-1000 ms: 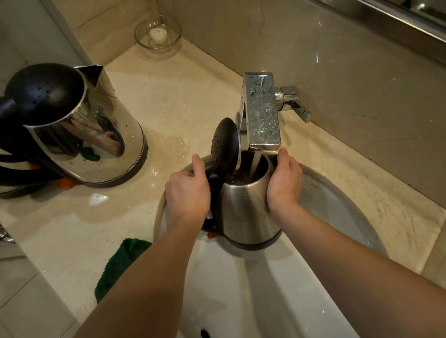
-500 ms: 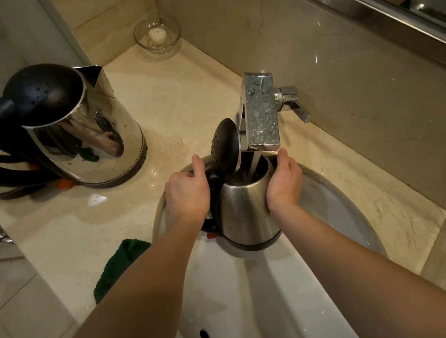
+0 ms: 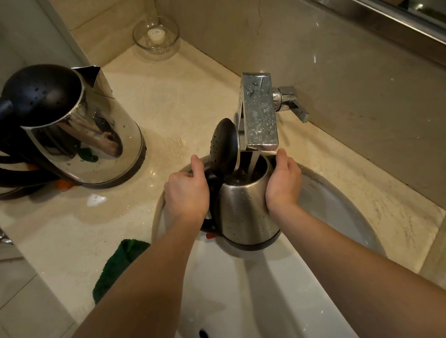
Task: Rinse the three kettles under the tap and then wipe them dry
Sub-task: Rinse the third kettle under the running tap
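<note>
Kettle (image 3: 245, 211) under tap (image 3: 260, 113) | hands: left (image 3: 187, 194) grips handle, right (image 3: 282, 181) cups side

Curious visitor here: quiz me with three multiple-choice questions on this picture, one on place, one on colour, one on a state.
1. Where is the small kettle?
A) under the tap, over the sink
B) on the counter
C) on the floor

2. What colour is the cloth left of the sink?
A) white
B) green
C) red

3. How is the small kettle's lid?
A) shut
B) missing
C) flipped open

Answers: 1 A, the left hand and right hand hold it under running water; 2 B, dark green; 3 C, it stands upright by the tap.
</note>
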`<state>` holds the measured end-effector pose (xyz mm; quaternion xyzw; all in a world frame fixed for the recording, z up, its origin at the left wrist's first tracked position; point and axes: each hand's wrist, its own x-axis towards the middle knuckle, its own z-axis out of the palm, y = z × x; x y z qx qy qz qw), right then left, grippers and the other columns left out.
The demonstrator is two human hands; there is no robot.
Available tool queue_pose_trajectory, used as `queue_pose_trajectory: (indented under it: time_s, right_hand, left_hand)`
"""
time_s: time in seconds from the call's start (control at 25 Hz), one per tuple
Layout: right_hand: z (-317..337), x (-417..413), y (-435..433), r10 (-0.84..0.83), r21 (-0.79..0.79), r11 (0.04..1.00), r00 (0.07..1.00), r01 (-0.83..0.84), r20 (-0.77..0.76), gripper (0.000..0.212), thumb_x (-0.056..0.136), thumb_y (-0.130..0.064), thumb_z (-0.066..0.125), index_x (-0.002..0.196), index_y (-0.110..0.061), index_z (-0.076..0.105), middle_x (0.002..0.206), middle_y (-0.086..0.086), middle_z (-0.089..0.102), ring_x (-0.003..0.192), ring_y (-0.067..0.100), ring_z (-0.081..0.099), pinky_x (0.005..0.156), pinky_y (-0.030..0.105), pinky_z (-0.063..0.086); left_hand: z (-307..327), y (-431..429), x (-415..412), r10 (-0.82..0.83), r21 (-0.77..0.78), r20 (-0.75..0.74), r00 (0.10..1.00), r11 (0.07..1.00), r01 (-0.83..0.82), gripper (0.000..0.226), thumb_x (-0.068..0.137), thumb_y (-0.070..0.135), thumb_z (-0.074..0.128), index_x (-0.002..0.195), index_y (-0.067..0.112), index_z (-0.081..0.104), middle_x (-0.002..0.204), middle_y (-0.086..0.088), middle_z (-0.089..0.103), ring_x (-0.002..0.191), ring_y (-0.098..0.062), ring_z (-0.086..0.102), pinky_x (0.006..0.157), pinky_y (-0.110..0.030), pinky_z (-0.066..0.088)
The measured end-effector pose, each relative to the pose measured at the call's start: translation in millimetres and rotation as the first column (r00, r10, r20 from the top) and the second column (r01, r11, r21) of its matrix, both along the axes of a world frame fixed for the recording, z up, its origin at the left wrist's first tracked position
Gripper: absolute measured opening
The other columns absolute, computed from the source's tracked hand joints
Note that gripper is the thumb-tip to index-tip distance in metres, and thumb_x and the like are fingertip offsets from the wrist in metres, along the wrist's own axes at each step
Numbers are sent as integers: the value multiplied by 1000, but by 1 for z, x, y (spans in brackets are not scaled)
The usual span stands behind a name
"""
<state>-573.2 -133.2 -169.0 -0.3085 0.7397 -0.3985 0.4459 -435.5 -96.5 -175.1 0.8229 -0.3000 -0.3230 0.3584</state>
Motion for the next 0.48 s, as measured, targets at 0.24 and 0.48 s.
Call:
queue_pose_trajectory:
  time_s: [0.24,0.48]
  right_hand:
    - [-1,0,0,9,-5,1000,1000,-9,-11,36,102,-39,37,73,-25,53,78,-8,56,75,7,51,78,33,36]
    - [-4,1,-3,6,4,1000,1000,-5,-19,35,101,-41,38,75,-24,54,79,-7,57,76,10,51,81,37,40]
  left_hand:
    - [2,1,-1,7,-7,-11,1000,1000,-7,59,99,53,36,54,16,45,50,-1,43,46,-15,41,51,-29,40]
    - [6,1,-2,22,-6,-10,1000,1000,-22,58,100,49,38,52,17,41,49,0,40,46,-14,39,51,-26,34]
